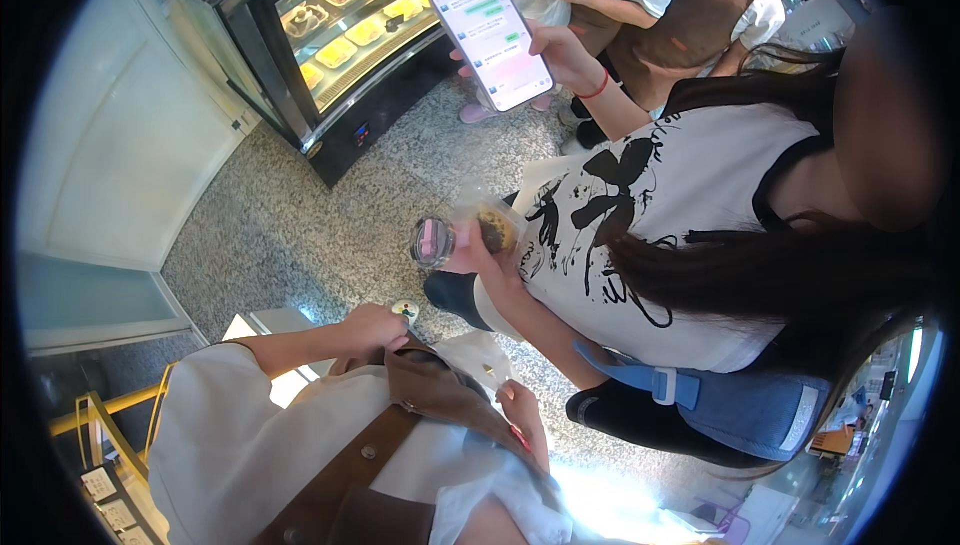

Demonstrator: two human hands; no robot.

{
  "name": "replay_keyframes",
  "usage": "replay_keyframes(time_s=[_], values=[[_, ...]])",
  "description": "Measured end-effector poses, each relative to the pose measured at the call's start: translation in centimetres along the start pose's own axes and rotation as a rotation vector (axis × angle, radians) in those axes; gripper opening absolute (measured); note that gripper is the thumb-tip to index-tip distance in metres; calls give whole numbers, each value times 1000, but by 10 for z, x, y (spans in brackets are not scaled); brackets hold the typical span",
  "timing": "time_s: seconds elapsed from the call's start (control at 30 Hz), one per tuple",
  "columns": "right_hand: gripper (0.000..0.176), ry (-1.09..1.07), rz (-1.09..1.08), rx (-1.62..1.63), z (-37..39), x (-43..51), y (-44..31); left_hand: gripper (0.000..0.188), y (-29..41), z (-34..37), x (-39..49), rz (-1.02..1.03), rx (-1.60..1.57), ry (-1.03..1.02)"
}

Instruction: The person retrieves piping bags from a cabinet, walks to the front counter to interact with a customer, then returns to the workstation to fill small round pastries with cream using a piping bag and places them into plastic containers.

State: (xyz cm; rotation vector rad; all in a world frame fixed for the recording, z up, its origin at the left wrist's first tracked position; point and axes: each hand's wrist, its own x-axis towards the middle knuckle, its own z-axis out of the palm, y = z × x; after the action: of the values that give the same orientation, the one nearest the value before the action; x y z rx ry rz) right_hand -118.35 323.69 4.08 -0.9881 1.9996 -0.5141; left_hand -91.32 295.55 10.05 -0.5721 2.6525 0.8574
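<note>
My left hand (pixel 371 331) is curled at the front of my brown apron (pixel 431 383). A small round white disc with a coloured picture (pixel 405 311) shows just beyond its knuckles; whether the fingers hold it is hidden. Lower and to the right, my right hand (pixel 521 404) pinches the edge of a translucent bag (pixel 476 356) bearing a small gold mark. A red band (pixel 520 438) circles that wrist. Facing me closely, a person in a printed white T-shirt (pixel 600 200) holds up a lit phone (pixel 492 40). Their other hand has a lidded pink cup (pixel 442 245) and a bagged pastry (pixel 496 230).
A glass display case (pixel 352 42) with boxed cakes curves across the upper left. Two people in brown aprons (pixel 675 34) stand at the top right, one handling a plastic bag. A blue bag (pixel 742 402) hangs by the near person. Yellow rails (pixel 112 410) stand lower left.
</note>
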Motion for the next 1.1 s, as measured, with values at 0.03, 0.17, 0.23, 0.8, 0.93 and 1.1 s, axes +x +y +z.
replay_keyframes(time_s=[0.03,0.17,0.23,0.8,0.93,1.1], values=[[19,-29,-39,-11,-7,2,-13,16,9,-4,3,21,-60,92],[23,-156,-131,-72,-34,7,-62,23,59,-44,3,49,-175,263],[25,-208,-181,-82,-43,3,-83,37,89,-79,-8,104,-138,394],[25,-277,-143,324,-86,-2,-234,45,122,-193,-23,387,38,528],[14,-283,-197,503,-102,-5,-259,24,112,-176,-23,375,57,546],[11,-295,-195,482,-107,-5,-280,20,104,-183,-29,345,-32,602]])
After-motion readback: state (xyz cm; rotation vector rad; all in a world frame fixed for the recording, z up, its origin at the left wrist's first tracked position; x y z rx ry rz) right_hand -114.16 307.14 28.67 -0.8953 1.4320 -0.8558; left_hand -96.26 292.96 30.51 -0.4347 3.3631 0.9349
